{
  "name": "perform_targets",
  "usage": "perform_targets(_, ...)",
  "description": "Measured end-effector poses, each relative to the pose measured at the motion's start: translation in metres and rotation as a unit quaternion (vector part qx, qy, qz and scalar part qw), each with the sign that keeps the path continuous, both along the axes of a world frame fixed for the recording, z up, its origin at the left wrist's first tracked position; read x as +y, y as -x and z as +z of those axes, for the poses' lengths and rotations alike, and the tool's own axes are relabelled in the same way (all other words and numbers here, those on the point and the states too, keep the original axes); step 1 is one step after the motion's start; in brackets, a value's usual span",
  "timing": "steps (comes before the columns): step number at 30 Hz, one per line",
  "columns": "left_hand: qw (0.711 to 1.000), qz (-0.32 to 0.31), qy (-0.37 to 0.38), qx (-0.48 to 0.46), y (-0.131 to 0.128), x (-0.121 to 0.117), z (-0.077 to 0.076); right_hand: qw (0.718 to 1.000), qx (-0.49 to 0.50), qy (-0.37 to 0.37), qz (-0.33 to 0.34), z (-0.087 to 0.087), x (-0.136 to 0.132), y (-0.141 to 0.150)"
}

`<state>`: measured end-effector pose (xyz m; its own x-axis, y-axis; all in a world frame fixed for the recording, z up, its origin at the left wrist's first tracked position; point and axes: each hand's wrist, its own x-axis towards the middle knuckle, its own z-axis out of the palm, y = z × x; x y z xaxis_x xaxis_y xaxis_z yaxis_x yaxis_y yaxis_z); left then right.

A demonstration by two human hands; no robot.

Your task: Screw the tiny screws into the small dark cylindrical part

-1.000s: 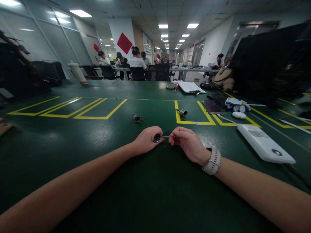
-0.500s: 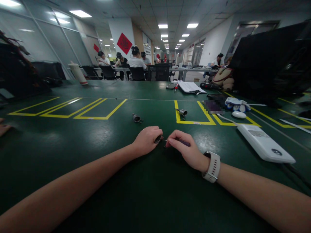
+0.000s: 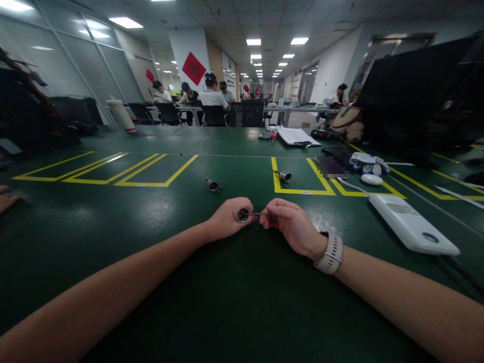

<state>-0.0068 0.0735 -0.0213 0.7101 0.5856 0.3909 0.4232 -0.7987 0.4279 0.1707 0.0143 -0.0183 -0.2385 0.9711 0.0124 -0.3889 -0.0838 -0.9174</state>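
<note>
My left hand is closed around a small metal cup-shaped part, whose round open mouth faces me. Between the fingers of my right hand is a thin screwdriver. Its slim shaft points left and meets the cup's rim area; the tip is too small to make out, and my fingers hide the handle. Below the gap between my hands, a tiny ring lies on the green table. Beyond my left hand, a similar metal cup rests on its side with small bits beside it.
Another metal cup lies inside a yellow-taped box. To the right are a white power bank-like device with cables, a white mouse and gloves. A clipboard lies farther back. Someone's hand shows at the left edge.
My left hand has turned the cup so its mouth faces me. My right hand has rolled over and shifted slightly, lifting off the spot by the tiny ring; the screwdriver's purple handle is now hidden.
</note>
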Motion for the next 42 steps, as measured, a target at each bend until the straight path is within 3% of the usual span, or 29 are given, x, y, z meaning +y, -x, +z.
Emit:
perform_targets(7,0.997,0.024,-0.049,0.058,-0.0018,0.0001,-0.0026,1.000,-0.019,-0.018,-0.004,-0.0044,0.0000,0.0008)
perform_targets(23,0.989,0.047,-0.087,0.112,-0.0031,-0.0004,-0.0023,0.987,-0.032,-0.059,-0.144,-0.0063,0.0030,-0.0018)
perform_targets(42,0.985,0.042,-0.105,0.132,-0.0038,-0.0034,0.0002,0.994,-0.055,-0.058,-0.075,-0.0069,0.0018,-0.0013)
